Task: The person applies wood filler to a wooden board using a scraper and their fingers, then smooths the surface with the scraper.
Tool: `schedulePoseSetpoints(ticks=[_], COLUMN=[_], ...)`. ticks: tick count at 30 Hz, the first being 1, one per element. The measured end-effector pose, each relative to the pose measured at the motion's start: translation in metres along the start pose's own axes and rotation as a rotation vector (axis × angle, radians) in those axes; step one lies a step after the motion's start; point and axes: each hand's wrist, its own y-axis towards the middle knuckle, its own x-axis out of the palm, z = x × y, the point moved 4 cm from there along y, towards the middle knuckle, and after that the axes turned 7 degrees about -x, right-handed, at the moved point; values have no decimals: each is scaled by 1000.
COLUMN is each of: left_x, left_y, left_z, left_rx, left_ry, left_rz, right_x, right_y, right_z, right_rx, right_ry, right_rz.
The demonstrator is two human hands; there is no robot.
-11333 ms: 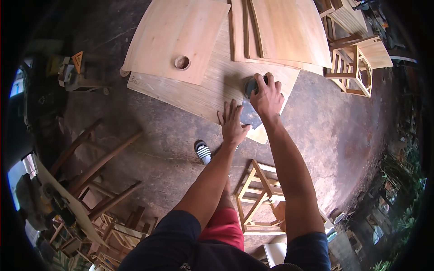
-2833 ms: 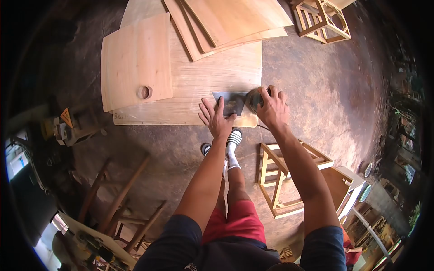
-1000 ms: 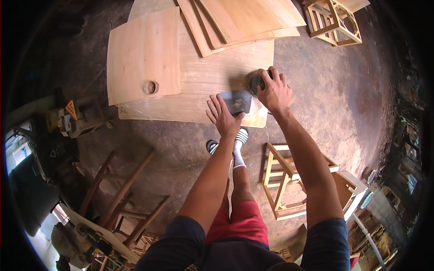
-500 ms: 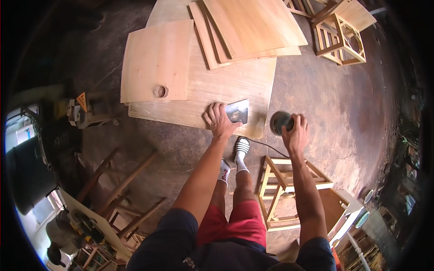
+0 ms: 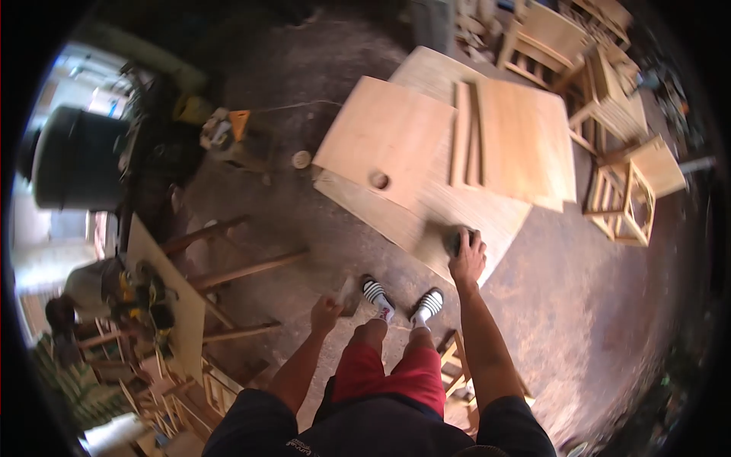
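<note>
Over the near edge of a large pale wood sheet (image 5: 365, 207), my right hand (image 5: 468, 263) is wrapped round a dark round tool (image 5: 457, 242), which is partly hidden by the fingers. Down at the left, away from the sheet, my left hand (image 5: 326, 314) grips a thin flat plate (image 5: 349, 295) that is blurred by motion. A square board (image 5: 388, 137) with a small round cup-like object (image 5: 378, 180) on it lies on the sheet. To its right rests a stack of boards (image 5: 525, 141).
Wooden chair frames (image 5: 624, 202) stand at the right. Another frame (image 5: 454, 365) is beside my legs. Dark wooden legs (image 5: 251, 270) jut out at the left, near a leaning board (image 5: 164, 282). A person (image 5: 91, 293) is at the far left.
The view has turned. My left hand has moved off the sheet, carrying the plate down and left. My right hand has brought the round tool from beside the sheet to over its near edge.
</note>
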Motion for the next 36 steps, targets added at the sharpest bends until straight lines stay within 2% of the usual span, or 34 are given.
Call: schedulePoseSetpoints(ticks=[1, 3, 5, 6, 7, 10, 11, 14, 17, 20, 31, 35, 36], left_x=[-24, -66, -93, -87, -129, -172, -169, -204, -217, -258, -278, -278, -276], left_y=[-7, -26, -45, -50, -77, -92, -79, -68, -31, -24, 0, 35, 45], left_z=[-43, -129, -203, -271, -268, -231, -243, -194, -167, -103, -80, -75, -77], left_rx=[-123, -171, -219, 43, -417, -502, -540, -369, -275, -109, -246, -389, -354], left_ry=[72, 223, 490, 733, 362, 248, 284, 111, -37, -112, -130, -202, -233], left_rz=[-12, 41, -6, 20, -17, 10, 108, 204, 190, 300, 414, 460, 472], right_x=[7, 11, 7, 9, -3, 11, 15, 34, 31, 38, 51, 47, 46], right_y=[6, 16, 23, 26, 30, 30, 30, 33, 42, 46, 78, 94, 97], right_z=[-5, -20, -27, -27, -41, -34, -32, -24, -35, -40, -49, -66, -63], right_rx=[84, 105, 113, 120, 197, 195, 219, 196, 143, 141, 115, 164, 178], right_ry=[8, 14, 11, -10, -28, -112, -134, -178, -268, -313, -296, -236, -223], right_rz=[-94, -176, -225, -246, -313, -336, -347, -302, -372, -402, -515, -541, -545])
